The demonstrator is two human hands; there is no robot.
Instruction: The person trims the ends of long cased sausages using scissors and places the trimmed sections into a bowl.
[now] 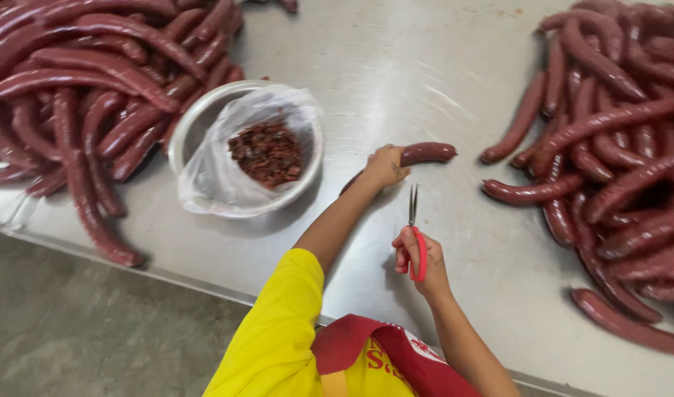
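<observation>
My left hand (pixel 384 165) grips one dark red sausage (pixel 427 153) lying on the steel table (pixel 396 73). My right hand (pixel 423 259) holds red-handled scissors (pixel 415 228), blades closed and pointing away from me toward the sausage, a short gap below it. I wear a yellow sleeve and a red apron.
A metal bowl (pixel 197 117) lined with a clear plastic bag holds dark red trimmings (pixel 267 153), left of my left hand. A heap of linked sausages (pixel 87 81) fills the far left. Several separate sausages (pixel 616 147) are piled on the right. The table's front edge runs just before me.
</observation>
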